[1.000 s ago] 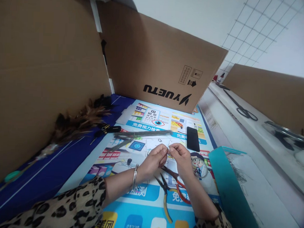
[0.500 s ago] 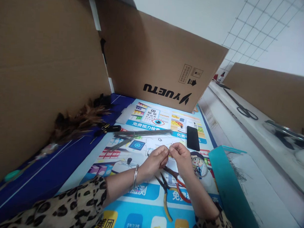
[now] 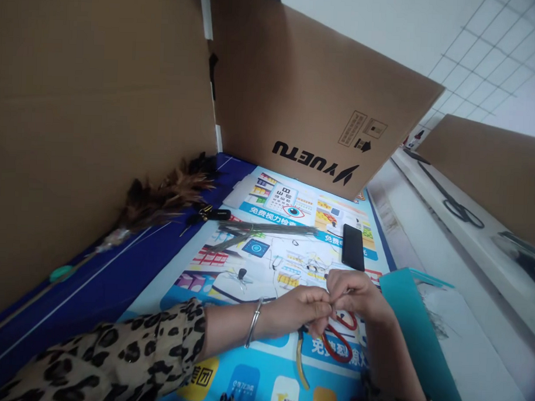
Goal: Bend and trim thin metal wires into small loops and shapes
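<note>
My left hand [image 3: 305,307], with a silver bangle on its wrist, and my right hand [image 3: 358,291] meet fingertip to fingertip above the table. Both are closed in a pinch; whatever lies between the fingers is too small to make out. Right below them are the red-handled scissors [image 3: 338,346], their blades hidden under the hands. Beside these lie pliers, with one yellow handle [image 3: 302,359] showing past my left hand. Farther back rests a bundle of thin grey wires [image 3: 275,229]. Loose dark wire bits [image 3: 315,263] are scattered between the bundle and my hands.
A black phone [image 3: 353,247] lies beyond my right hand. To the right stands a teal box [image 3: 415,322]. Brown feathers [image 3: 162,197] and a black-handled tool [image 3: 218,214] lie left. Cardboard panels [image 3: 315,85] wall the back and left. More scissors [image 3: 463,212] rest on the right ledge.
Both hands have come nearer to me and a little right, still pinched together, and now cover the scissors' blades. The camera view has shifted, too.
</note>
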`<move>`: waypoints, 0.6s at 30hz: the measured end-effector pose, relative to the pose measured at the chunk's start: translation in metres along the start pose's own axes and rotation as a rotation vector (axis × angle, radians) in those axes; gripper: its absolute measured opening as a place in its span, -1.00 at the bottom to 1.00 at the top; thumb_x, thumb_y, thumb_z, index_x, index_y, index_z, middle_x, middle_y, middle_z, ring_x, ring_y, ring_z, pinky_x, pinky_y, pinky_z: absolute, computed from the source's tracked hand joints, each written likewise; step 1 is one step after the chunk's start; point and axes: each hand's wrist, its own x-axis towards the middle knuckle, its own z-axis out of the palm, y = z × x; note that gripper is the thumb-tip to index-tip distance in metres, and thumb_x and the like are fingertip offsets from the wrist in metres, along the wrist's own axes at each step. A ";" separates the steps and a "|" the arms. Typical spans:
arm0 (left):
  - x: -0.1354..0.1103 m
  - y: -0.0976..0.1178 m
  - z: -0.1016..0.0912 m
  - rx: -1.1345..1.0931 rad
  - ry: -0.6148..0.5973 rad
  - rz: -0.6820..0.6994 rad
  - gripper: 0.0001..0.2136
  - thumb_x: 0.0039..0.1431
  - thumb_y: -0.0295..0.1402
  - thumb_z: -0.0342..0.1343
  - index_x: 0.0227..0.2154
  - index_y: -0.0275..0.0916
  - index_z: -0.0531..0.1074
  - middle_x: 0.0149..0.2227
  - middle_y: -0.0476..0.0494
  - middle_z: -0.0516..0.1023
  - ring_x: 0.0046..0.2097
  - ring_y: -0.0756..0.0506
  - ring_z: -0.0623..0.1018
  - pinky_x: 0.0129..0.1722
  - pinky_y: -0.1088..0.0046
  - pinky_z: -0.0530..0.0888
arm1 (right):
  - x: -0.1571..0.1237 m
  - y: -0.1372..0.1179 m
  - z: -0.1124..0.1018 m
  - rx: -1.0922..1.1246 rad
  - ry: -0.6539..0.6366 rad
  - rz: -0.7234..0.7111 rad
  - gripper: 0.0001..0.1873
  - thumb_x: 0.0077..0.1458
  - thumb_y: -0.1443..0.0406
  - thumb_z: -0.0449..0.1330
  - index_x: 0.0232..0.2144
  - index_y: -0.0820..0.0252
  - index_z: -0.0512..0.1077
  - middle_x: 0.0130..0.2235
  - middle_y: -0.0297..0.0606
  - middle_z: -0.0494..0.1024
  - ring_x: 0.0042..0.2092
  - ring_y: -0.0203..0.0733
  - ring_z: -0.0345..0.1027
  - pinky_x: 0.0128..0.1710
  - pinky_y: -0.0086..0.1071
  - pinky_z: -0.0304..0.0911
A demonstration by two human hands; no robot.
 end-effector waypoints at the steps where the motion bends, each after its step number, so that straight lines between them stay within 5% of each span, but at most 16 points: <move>1: -0.001 0.000 0.001 0.019 -0.011 -0.010 -0.69 0.01 -0.11 0.09 -0.43 -0.33 0.37 -0.58 -0.03 0.41 -0.53 0.04 0.41 -0.47 0.53 0.34 | -0.001 -0.009 -0.001 -0.069 -0.059 -0.018 -0.92 -0.08 0.25 0.24 -0.48 0.13 0.48 -0.50 -0.29 0.44 -0.39 -0.22 0.31 -0.37 -0.33 0.22; 7: -0.009 0.010 0.013 0.138 -0.076 -0.012 -0.68 -0.11 -0.09 0.17 -0.51 -0.32 0.46 -0.44 -0.08 0.50 -0.32 -0.04 0.48 -0.23 0.44 0.40 | -0.003 -0.058 0.008 -0.362 -0.295 -0.014 -0.89 0.04 0.30 0.16 -0.42 0.15 0.49 -0.49 -0.26 0.51 -0.38 -0.27 0.33 -0.31 -0.39 0.17; 18: -0.031 0.009 0.034 0.237 -0.148 0.072 -0.67 0.17 -0.21 -0.10 -0.45 -0.31 0.48 -0.40 -0.15 0.54 -0.27 -0.07 0.51 -0.21 0.43 0.43 | -0.016 -0.077 0.021 -0.531 -0.329 -0.030 -0.82 0.11 0.26 0.08 -0.45 0.12 0.47 -0.53 -0.25 0.44 -0.41 -0.27 0.28 -0.39 -0.39 0.10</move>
